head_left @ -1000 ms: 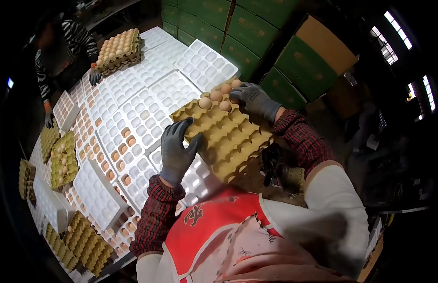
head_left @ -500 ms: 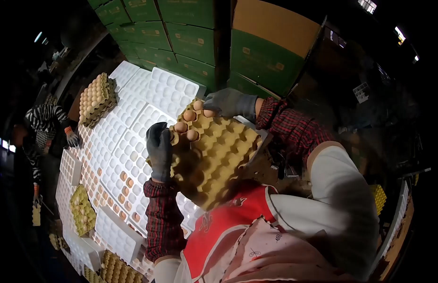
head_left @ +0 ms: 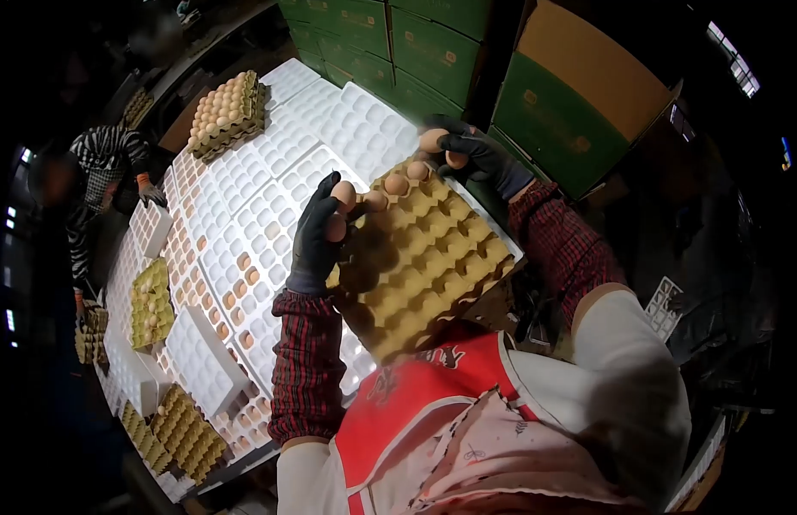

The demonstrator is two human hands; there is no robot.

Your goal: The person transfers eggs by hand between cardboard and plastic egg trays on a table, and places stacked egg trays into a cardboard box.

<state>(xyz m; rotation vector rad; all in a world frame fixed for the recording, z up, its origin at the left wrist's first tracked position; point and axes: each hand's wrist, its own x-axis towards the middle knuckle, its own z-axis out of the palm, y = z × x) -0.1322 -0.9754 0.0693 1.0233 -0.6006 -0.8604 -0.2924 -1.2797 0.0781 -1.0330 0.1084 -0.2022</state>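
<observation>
A brown pulp egg tray [head_left: 428, 262] lies in front of me, most of its cups bare. In its far row sit a few brown eggs, one of them an egg [head_left: 396, 184] between my hands. My gloved left hand [head_left: 314, 236] is closed around brown eggs [head_left: 343, 196] over the tray's left corner. Beyond the far right corner, my gloved right hand [head_left: 484, 159] grips brown eggs [head_left: 432, 141] in its fingers. How many more eggs the gloves hide I cannot tell. White foam egg trays [head_left: 304, 184] spread out to the left of the pulp tray.
A stack of full egg trays [head_left: 228, 116] stands on the far foam trays. Green cartons [head_left: 441, 51] are piled behind. At left, a co-worker's gloved hand [head_left: 151, 192] touches a foam block. A tilted white tray [head_left: 205, 356] and several pulp trays [head_left: 185, 433] lie lower left.
Both my hands have taken hold of eggs and raised them from the pulp tray's far row. The view has shifted, and the co-worker's hand now rests on the foam block.
</observation>
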